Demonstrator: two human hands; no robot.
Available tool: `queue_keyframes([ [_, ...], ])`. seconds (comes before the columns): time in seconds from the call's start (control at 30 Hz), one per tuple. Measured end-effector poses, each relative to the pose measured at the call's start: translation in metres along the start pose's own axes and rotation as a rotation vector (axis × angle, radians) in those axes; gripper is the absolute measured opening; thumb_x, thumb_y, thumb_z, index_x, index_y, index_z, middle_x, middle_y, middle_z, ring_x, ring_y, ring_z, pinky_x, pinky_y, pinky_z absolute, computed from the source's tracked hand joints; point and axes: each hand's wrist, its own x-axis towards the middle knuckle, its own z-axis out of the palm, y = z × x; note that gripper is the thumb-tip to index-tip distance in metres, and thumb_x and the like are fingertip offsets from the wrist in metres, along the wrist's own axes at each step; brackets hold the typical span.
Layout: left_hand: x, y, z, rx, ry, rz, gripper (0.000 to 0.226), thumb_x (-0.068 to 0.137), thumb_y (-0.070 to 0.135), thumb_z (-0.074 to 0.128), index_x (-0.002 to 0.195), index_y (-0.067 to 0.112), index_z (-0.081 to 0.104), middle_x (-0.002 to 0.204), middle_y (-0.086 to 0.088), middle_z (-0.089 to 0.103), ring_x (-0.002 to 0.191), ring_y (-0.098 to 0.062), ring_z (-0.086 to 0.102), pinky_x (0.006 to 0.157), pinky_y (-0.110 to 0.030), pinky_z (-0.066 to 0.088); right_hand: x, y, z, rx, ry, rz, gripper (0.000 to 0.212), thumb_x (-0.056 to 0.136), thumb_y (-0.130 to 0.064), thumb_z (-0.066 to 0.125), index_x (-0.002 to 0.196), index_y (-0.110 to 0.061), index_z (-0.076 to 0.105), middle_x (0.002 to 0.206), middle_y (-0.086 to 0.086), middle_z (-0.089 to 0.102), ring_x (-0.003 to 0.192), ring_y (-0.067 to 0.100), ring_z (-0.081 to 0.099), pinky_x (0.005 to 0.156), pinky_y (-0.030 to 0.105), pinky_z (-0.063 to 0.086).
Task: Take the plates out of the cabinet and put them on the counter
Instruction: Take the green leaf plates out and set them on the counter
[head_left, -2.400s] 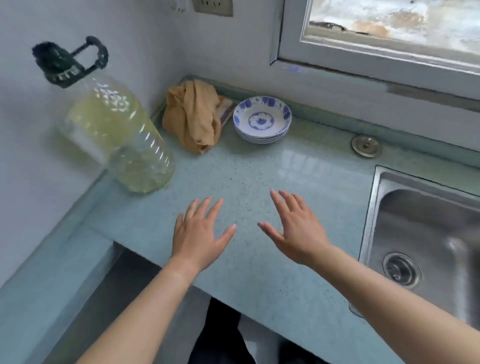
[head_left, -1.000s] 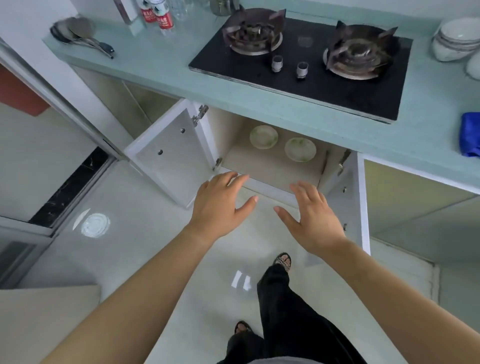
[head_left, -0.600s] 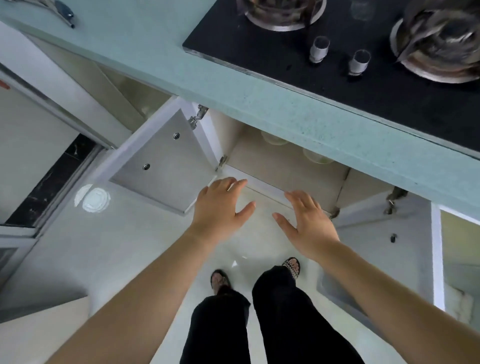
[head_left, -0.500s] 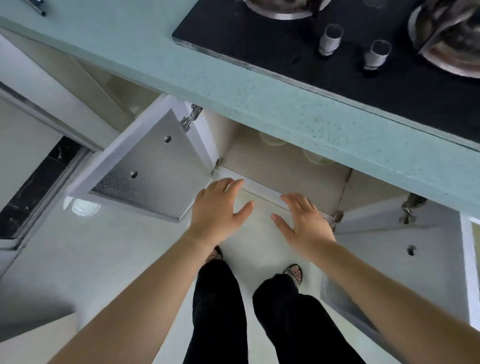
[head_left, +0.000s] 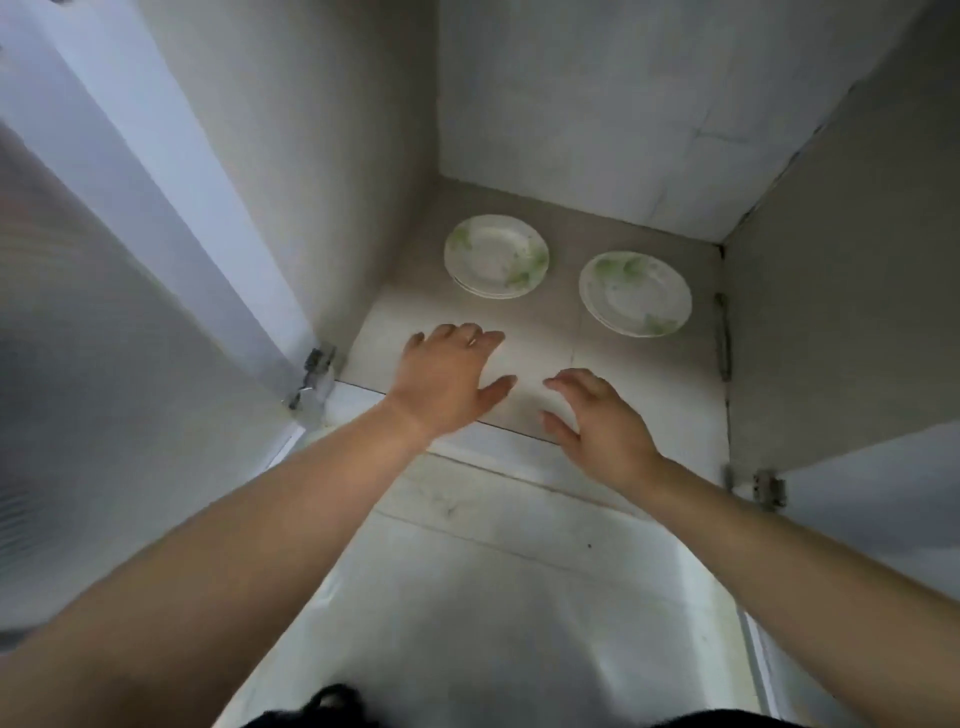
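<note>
Cabinet floor (head_left: 649, 395): bare around both hands.
Left hand (head_left: 447, 379): grip wide, holding nothing.
Right hand (head_left: 602, 421): grip wide, at front edge.
Plates: left stack (head_left: 496, 256), right stack (head_left: 635, 293), beyond fingertips, apart.

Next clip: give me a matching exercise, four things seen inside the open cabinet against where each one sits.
Things:
1. left plate stack
2. right plate stack
3. left hand
4. right hand

Places:
A. over the cabinet floor's front edge, open, empty
B. near the right side wall
C. near the back left corner
D. farther in, in front of the left stack, open, empty

Pairs: 1-C, 2-B, 3-D, 4-A
</note>
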Motion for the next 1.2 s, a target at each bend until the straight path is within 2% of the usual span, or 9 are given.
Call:
queue_keyframes([
  [0.2, 0.098, 0.030, 0.121, -0.017, 0.026, 0.094, 0.057, 0.089, 0.056, 0.040, 0.137, 0.025, 0.038, 0.138, -0.002, 0.046, 0.122, -0.025, 0.045, 0.095, -0.041, 0.038, 0.040, 0.131, 0.071, -0.129, 0.040, -0.047, 0.037, 0.091, -0.030, 0.052, 0.125, -0.016, 0.052, 0.130, 0.006, 0.048, 0.112, 0.026, 0.050, 0.082, 0.031, 0.043],
  [0.4, 0.143, 0.066, 0.200, -0.200, 0.070, 0.000, 0.051, 0.090, 0.052, 0.041, 0.134, 0.026, 0.042, 0.138, 0.002, 0.046, 0.123, -0.020, 0.043, 0.095, -0.037, 0.039, 0.066, 0.208, 0.098, -0.040, 0.169, 0.033, 0.034, 0.091, -0.030, 0.052, 0.121, -0.014, 0.055, 0.124, 0.006, 0.054, 0.109, 0.026, 0.051, 0.082, 0.033, 0.045],
  [0.6, 0.182, 0.064, 0.240, -0.183, 0.076, 0.017, 0.054, 0.089, 0.050, 0.042, 0.138, 0.027, 0.038, 0.146, 0.000, 0.037, 0.134, -0.020, 0.031, 0.107, -0.040, 0.031, 0.114, 0.253, 0.108, 0.175, 0.407, 0.142, 0.030, 0.087, -0.026, 0.060, 0.114, -0.012, 0.060, 0.119, 0.006, 0.059, 0.111, 0.025, 0.049, 0.086, 0.024, 0.035],
  [0.73, 0.202, 0.058, 0.264, -0.173, 0.084, 0.031, 0.070, 0.078, 0.061, 0.019, 0.138, 0.030, 0.039, 0.149, -0.001, 0.034, 0.137, -0.022, 0.027, 0.111, -0.045, 0.018, 0.137, 0.278, 0.116, 0.162, 0.454, 0.151, 0.031, 0.085, -0.021, 0.062, 0.114, -0.010, 0.061, 0.122, 0.008, 0.059, 0.115, 0.026, 0.048, 0.091, 0.020, 0.031],
  [0.8, 0.207, 0.056, 0.273, -0.174, 0.131, 0.015, 0.068, 0.079, 0.062, 0.018, 0.137, 0.034, 0.039, 0.149, 0.002, 0.034, 0.138, -0.019, 0.026, 0.112, -0.044, 0.014, 0.149, 0.287, 0.118, 0.173, 0.476, 0.164, 0.032, 0.083, -0.019, 0.065, 0.114, -0.011, 0.062, 0.124, 0.006, 0.058, 0.119, 0.023, 0.047, 0.093, 0.014, 0.026],
  [0.97, 0.210, 0.053, 0.279, -0.199, 0.199, -0.005, 0.058, 0.083, 0.059, 0.027, 0.133, 0.035, 0.046, 0.145, 0.005, 0.041, 0.134, -0.017, 0.034, 0.111, -0.043, 0.020, 0.169, 0.304, 0.124, 0.161, 0.518, 0.167, 0.029, 0.079, -0.017, 0.069, 0.107, -0.010, 0.067, 0.120, 0.005, 0.061, 0.116, 0.021, 0.052, 0.093, 0.010, 0.025],
  [1.1, 0.211, 0.053, 0.279, -0.204, 0.207, 0.000, 0.056, 0.083, 0.058, 0.029, 0.132, 0.035, 0.048, 0.143, 0.005, 0.043, 0.133, -0.018, 0.037, 0.109, -0.044, 0.023, 0.175, 0.313, 0.130, 0.081, 0.581, 0.097, 0.022, 0.077, -0.017, 0.064, 0.096, -0.010, 0.071, 0.107, 0.007, 0.068, 0.104, 0.020, 0.056, 0.090, 0.026, 0.041],
  [1.2, 0.212, 0.052, 0.280, -0.196, 0.207, -0.002, 0.056, 0.083, 0.058, 0.030, 0.131, 0.036, 0.047, 0.143, 0.006, 0.043, 0.133, -0.017, 0.036, 0.109, -0.043, 0.022, 0.173, 0.315, 0.132, 0.043, 0.563, 0.054, 0.024, 0.079, -0.020, 0.056, 0.095, -0.013, 0.072, 0.103, 0.006, 0.069, 0.101, 0.019, 0.056, 0.086, 0.023, 0.038],
])
